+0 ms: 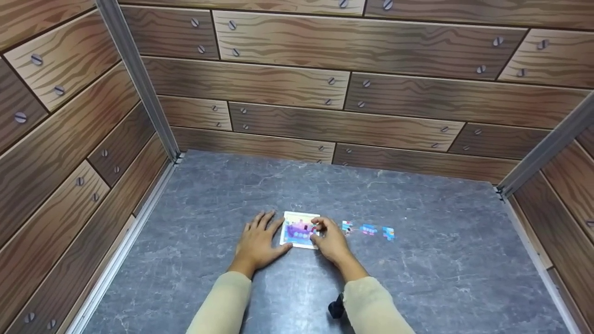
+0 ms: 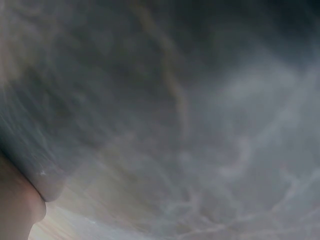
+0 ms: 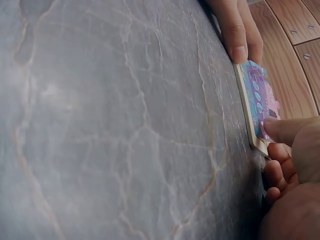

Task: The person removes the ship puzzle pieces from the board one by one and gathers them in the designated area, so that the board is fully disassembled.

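A small white-rimmed jigsaw board (image 1: 300, 246) lies on the table with a pink, purple and blue picture on it. My left hand (image 1: 258, 243) is spread flat at its left side, the thumb and a fingertip at the board's edge. At the right side my right hand (image 1: 333, 242) bends its thumb and index finger around a puzzle piece (image 1: 313, 229), mostly hidden by the fingers. In the right wrist view, the right thumb (image 3: 282, 130) touches the coloured pieces (image 3: 256, 92). The left wrist view shows mostly blurred tabletop and a bit of skin.
Three loose puzzle pieces lie right of the board: one near the hand (image 1: 347, 226), a middle one (image 1: 369, 229) and a far one (image 1: 389, 233). A black object (image 1: 336, 307) sits by the right sleeve. Wood-patterned walls (image 1: 287, 83) bound the grey table (image 1: 445, 260).
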`<action>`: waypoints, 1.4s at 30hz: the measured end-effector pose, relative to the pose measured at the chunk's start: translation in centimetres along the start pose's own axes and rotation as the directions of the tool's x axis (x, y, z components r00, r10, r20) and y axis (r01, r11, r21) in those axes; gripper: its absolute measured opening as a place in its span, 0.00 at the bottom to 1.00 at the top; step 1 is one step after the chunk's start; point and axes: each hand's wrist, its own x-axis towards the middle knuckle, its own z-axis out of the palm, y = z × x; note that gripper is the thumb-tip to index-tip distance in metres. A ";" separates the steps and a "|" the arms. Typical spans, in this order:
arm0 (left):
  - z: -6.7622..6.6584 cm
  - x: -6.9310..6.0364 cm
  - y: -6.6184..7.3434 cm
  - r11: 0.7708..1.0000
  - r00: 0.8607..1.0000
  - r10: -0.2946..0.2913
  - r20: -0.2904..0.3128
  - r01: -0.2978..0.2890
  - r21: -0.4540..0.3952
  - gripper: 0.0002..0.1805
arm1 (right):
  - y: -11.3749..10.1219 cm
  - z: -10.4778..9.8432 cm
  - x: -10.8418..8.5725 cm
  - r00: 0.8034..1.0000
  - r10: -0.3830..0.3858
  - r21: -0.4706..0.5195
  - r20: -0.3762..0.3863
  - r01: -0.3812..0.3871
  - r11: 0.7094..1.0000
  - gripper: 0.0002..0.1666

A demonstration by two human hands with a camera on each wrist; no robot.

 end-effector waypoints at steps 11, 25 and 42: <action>-0.2 -0.1 0.1 1.000 1.000 -0.004 0.001 0.004 -0.010 0.50 | 0.0 0.5 0.0 0.998 0.013 -0.030 -0.068 -0.015 0.999 0.22; -0.1 0.0 -0.1 1.000 1.000 0.013 -0.015 -0.013 -0.010 0.50 | 0.0 0.6 0.0 0.997 -0.005 -0.016 -0.071 0.004 1.000 0.25; -0.1 -0.1 0.0 1.000 1.000 0.010 -0.009 -0.010 -0.007 0.50 | -0.1 0.9 0.0 0.995 -0.010 -0.194 -0.095 -0.008 0.981 0.26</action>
